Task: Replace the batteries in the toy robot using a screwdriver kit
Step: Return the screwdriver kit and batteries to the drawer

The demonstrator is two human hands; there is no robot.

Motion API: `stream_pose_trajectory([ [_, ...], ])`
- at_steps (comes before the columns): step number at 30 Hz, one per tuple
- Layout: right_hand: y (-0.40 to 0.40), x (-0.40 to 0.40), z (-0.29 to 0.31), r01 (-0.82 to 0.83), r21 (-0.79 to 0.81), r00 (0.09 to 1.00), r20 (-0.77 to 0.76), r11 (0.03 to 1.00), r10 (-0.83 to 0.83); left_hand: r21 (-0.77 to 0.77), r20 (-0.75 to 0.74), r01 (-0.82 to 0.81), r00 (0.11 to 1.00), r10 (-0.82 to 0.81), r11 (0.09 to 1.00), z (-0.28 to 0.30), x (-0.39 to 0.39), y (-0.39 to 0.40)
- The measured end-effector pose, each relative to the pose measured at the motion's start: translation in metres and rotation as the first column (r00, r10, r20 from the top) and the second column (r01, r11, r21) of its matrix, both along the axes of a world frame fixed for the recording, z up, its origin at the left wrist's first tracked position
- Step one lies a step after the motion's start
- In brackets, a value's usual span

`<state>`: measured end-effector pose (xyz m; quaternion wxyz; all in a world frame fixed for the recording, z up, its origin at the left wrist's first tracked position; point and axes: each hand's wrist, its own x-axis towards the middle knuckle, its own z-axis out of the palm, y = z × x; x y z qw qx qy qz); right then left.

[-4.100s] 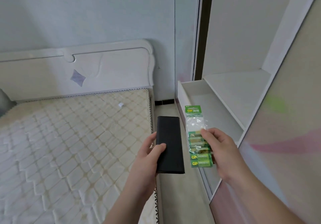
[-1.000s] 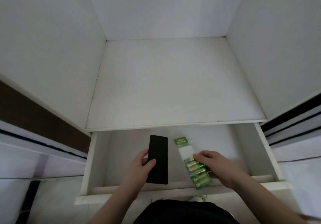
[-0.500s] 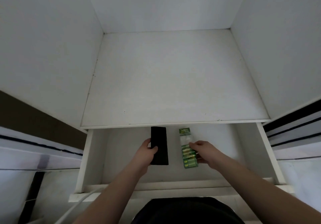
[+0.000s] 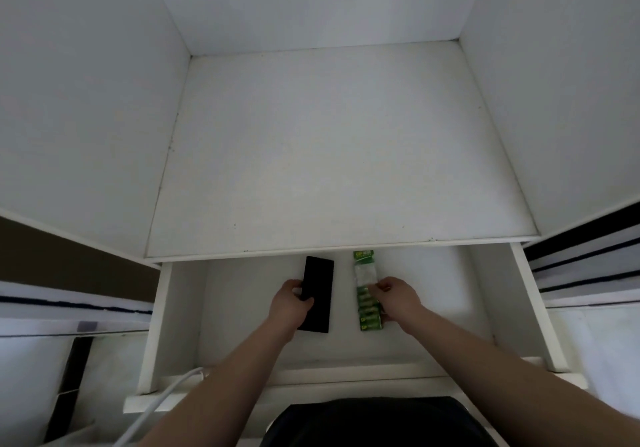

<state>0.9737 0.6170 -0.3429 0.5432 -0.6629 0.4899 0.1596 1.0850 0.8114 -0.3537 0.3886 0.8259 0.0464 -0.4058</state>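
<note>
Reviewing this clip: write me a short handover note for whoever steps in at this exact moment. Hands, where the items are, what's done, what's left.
Left hand grips the black screwdriver kit case by its left edge, low inside the open drawer.
Right hand pinches the green battery pack, which lies lengthwise beside the case, to its right.
Both items look at or near the drawer floor; contact cannot be confirmed.
The toy robot is not in view.
Done: both items are at the drawer.
Left: cannot tell from this frame whether they are going in or coming out; no sign of the battery swap itself.
</note>
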Motion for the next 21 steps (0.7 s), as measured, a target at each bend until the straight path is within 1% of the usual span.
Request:
stream_pose_trajectory([
  [3, -0.002, -0.001, -0.003, -0.133, -0.147, 0.991, -0.041, 0.980, 0.128, 0.091, 0.076, 0.078, 0.993, -0.085, 0.993, -0.002, 0.001, 0.001],
  [5, -0.002, 0.000, -0.002, -0.218, -0.205, 0.975, -0.078, 0.954, 0.206, 0.148, 0.107, 0.146, 0.981, -0.162, 0.978, -0.004, 0.002, 0.002],
  [6, -0.002, 0.000, -0.003, -0.231, -0.223, 0.973, -0.079, 0.947, 0.219, 0.170, 0.123, 0.168, 0.974, -0.190, 0.971, -0.005, 0.002, 0.002],
  [12, 0.001, 0.003, -0.008, -0.252, -0.266, 0.967, -0.108, 0.931, 0.230, 0.226, 0.203, 0.221, 0.942, -0.268, 0.949, -0.011, 0.002, 0.004],
  [17, -0.001, 0.003, -0.011, -0.260, -0.266, 0.963, -0.140, 0.928, 0.230, 0.249, 0.205, 0.238, 0.935, -0.291, 0.939, -0.016, 0.004, 0.006],
  [21, -0.007, 0.003, -0.013, -0.236, -0.253, 0.969, -0.129, 0.938, 0.209, 0.250, 0.224, 0.254, 0.924, -0.311, 0.934, -0.019, 0.004, 0.007],
])
